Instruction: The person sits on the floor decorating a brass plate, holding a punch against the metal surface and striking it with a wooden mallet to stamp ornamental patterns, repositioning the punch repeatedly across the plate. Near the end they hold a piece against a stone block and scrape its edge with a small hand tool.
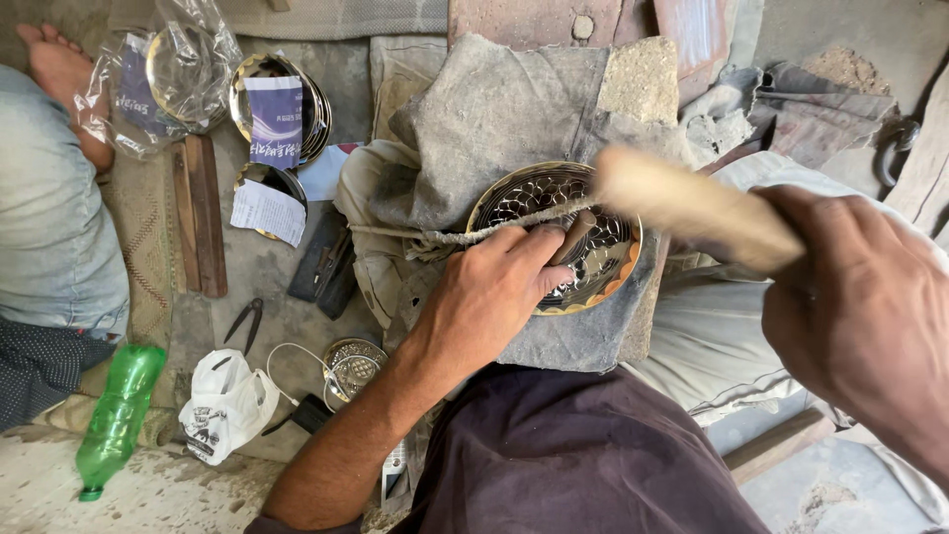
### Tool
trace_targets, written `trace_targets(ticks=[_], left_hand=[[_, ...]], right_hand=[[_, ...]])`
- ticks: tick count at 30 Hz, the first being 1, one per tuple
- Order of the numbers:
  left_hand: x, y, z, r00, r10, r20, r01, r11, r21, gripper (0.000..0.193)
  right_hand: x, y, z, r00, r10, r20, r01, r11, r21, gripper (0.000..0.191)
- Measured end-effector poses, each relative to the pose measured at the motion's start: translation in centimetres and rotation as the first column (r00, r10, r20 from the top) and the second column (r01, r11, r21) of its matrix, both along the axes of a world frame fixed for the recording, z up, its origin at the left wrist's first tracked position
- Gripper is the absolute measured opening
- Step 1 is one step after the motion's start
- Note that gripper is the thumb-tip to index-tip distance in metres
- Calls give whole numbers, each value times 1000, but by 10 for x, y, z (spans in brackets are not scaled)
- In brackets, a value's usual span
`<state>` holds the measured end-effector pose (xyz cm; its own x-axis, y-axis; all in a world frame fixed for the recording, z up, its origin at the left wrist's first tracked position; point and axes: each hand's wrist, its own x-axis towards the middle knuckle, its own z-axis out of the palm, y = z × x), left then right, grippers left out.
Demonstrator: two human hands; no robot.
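Head view: engraved metal plate (554, 237), round, silver lattice pattern with brass rim, lies on grey cloth (494, 119). Left hand (494, 287) rests on the plate, fingers clenched around a small chisel (575, 235) standing on the pattern. Right hand (860, 307), right of the plate, grips a blurred wooden mallet (692, 203) above it. Left of the plate: similar plates in clear plastic bags (178, 69), a green bottle (119, 410).

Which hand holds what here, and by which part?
Right hand grips a pale wooden mallet by its near end. Left hand pinches a small punch by its shaft, tip on the patterned metal plate.
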<state>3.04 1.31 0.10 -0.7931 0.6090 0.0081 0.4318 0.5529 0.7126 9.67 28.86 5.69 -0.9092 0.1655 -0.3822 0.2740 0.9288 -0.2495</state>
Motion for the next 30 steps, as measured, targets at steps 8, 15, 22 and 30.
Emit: trace_targets(ticks=[8,15,22,30], left_hand=[[-1,0,0,997,-24,71,25,1000,-14,34],[-2,0,3,999,-22,29,21,999,33,39],[-2,2,4,998,-23,53,22,1000,11,38],[-1,1,1,1000,-26,-7,26,999,43,35]], right_hand=[[0,-3,3,998,-32,-55,30,999,-23,58],[11,0,-9,982,-116,-151,87,978,-188,56],[14,-5,-9,941,-288,-176,208,905,-370,54],[8,-13,5,970,153,-189,-128,982,138,47]])
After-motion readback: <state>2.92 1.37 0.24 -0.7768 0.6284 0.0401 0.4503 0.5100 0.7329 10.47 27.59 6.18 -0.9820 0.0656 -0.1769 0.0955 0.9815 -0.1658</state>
